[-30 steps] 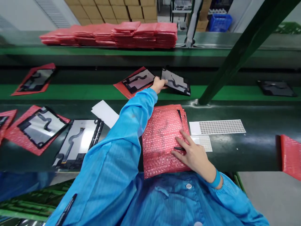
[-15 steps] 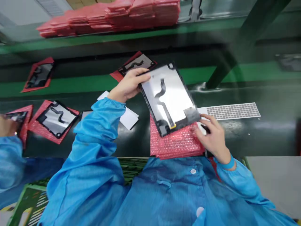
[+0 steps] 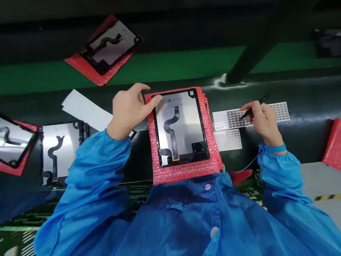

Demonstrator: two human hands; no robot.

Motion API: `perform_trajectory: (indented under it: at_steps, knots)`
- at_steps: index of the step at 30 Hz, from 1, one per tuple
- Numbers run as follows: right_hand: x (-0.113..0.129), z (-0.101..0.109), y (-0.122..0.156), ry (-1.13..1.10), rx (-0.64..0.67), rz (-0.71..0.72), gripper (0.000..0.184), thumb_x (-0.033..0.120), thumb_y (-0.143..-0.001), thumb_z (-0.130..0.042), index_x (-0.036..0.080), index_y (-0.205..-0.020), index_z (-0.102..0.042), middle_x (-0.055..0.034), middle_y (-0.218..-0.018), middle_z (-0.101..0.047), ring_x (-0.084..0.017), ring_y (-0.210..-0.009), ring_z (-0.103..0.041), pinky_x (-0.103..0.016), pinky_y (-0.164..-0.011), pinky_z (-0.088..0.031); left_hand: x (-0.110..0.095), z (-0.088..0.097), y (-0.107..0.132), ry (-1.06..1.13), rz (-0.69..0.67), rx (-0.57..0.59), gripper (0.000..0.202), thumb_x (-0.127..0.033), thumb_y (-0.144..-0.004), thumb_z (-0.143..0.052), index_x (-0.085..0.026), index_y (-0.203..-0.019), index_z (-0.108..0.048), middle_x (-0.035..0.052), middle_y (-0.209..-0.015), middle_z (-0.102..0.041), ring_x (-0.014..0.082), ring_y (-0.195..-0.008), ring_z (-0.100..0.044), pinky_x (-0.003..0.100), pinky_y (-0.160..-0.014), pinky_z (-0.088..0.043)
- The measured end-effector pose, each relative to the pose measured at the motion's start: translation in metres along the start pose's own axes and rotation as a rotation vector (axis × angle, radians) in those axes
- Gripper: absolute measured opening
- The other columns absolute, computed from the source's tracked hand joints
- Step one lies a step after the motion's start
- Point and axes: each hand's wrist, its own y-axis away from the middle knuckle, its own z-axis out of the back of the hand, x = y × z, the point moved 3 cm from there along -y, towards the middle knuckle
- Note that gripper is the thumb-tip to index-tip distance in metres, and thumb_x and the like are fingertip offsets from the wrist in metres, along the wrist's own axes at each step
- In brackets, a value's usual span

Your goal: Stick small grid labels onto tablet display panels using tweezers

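A tablet screen panel (image 3: pixel 181 129) with a black flex cable lies face down on a stack of red bubble-wrap bags (image 3: pixel 183 170) in front of me. My left hand (image 3: pixel 130 108) rests at the panel's top left corner, thumb and fingers touching its edge. My right hand (image 3: pixel 262 117) is closed on black tweezers (image 3: pixel 253 106), whose tips touch a sheet of small grid stickers (image 3: pixel 279 110) to the right of the panel. A smaller sticker sheet (image 3: pixel 230 139) lies just below it.
Another panel on a red bag (image 3: pixel 106 48) sits on the green belt at the back left. Two more panels (image 3: pixel 57 151) lie at my left, beside a white paper sheet (image 3: pixel 85 110). A dark green post (image 3: pixel 250 53) rises behind. A red bag edge (image 3: pixel 333 144) shows at far right.
My left hand fetched a panel from the far belt and laid it on the red bag stack. My right hand left the bags and moved right to the sticker sheet with the tweezers.
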Motion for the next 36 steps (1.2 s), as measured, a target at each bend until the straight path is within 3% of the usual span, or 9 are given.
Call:
perform_trajectory:
  at_steps: [3, 6, 8, 11, 16, 21, 25, 36]
  knots:
    - [-0.009, -0.005, -0.017, -0.065, 0.092, -0.005, 0.047, 0.067, -0.096, -0.059, 0.023, -0.089, -0.073, 0.0003, -0.061, -0.063, -0.013, -0.049, -0.056, -0.029, -0.048, -0.044, -0.013, -0.001, 0.018, -0.123, -0.157, -0.196, 0.041, -0.056, -0.098, -0.063, -0.02, -0.118, -0.068, 0.0057, -0.097, -0.068, 0.0275, -0.103, -0.067, 0.048, -0.095, -0.054]
    - [-0.014, -0.014, -0.029, -0.13, 0.153, -0.019, 0.041, 0.064, -0.09, -0.071, 0.023, -0.09, -0.07, -0.0008, -0.065, -0.068, -0.016, -0.053, -0.065, -0.031, -0.048, -0.051, -0.021, -0.012, 0.028, -0.041, -0.27, -0.174, 0.041, -0.053, -0.098, -0.062, -0.025, -0.127, -0.063, 0.0093, -0.138, -0.062, 0.0314, -0.134, -0.057, 0.054, -0.112, -0.049]
    - [-0.018, -0.018, -0.033, -0.148, 0.175, -0.042, 0.042, 0.065, -0.088, -0.072, 0.023, -0.09, -0.069, -0.0016, -0.065, -0.069, -0.018, -0.054, -0.068, -0.032, -0.048, -0.053, -0.02, -0.021, 0.03, 0.008, -0.266, -0.14, 0.043, -0.051, -0.095, -0.067, -0.026, -0.13, -0.063, 0.01, -0.148, -0.058, 0.0336, -0.141, -0.053, 0.056, -0.117, -0.047]
    - [-0.02, -0.021, -0.034, -0.143, 0.157, -0.054, 0.043, 0.066, -0.088, -0.072, 0.024, -0.088, -0.068, -0.0022, -0.065, -0.07, -0.018, -0.053, -0.069, -0.031, -0.045, -0.053, -0.013, -0.033, 0.03, 0.138, -0.211, -0.106, 0.042, -0.042, -0.095, -0.07, -0.025, -0.133, -0.064, 0.0088, -0.147, -0.061, 0.0321, -0.141, -0.055, 0.055, -0.119, -0.047]
    - [-0.017, -0.021, -0.033, -0.123, 0.162, -0.05, 0.042, 0.065, -0.089, -0.072, 0.023, -0.087, -0.068, -0.0033, -0.065, -0.07, -0.018, -0.052, -0.068, -0.032, -0.045, -0.053, -0.008, -0.04, 0.029, 0.273, -0.188, -0.148, 0.037, -0.033, -0.095, -0.071, -0.025, -0.132, -0.067, 0.0067, -0.14, -0.066, 0.0273, -0.134, -0.061, 0.051, -0.119, -0.049]
    - [-0.015, -0.021, -0.034, -0.108, 0.162, -0.065, 0.041, 0.064, -0.089, -0.073, 0.024, -0.087, -0.069, -0.0024, -0.064, -0.07, -0.017, -0.052, -0.068, -0.032, -0.046, -0.054, -0.01, -0.04, 0.029, 0.281, -0.183, -0.143, 0.035, -0.042, -0.098, -0.069, -0.031, -0.131, -0.067, 0.0032, -0.139, -0.067, 0.0265, -0.133, -0.062, 0.052, -0.117, -0.051]
    - [-0.016, -0.021, -0.034, -0.097, 0.153, -0.063, 0.042, 0.065, -0.088, -0.073, 0.024, -0.084, -0.068, -0.0012, -0.063, -0.069, -0.016, -0.051, -0.066, -0.032, -0.046, -0.052, -0.012, -0.038, 0.029, 0.283, -0.153, -0.104, 0.038, -0.049, -0.1, -0.068, -0.029, -0.132, -0.065, 0.0005, -0.14, -0.066, 0.0264, -0.133, -0.061, 0.056, -0.115, -0.049]
    - [-0.012, -0.038, -0.036, -0.185, 0.075, -0.109, 0.048, 0.073, -0.087, -0.068, 0.026, -0.079, -0.064, -0.0012, -0.062, -0.066, -0.017, -0.048, -0.063, -0.035, -0.047, -0.051, -0.011, -0.039, 0.032, 0.303, -0.016, -0.028, 0.048, -0.055, -0.098, -0.066, -0.029, -0.138, -0.061, -0.0018, -0.144, -0.063, 0.0244, -0.125, -0.062, 0.051, -0.107, -0.053]
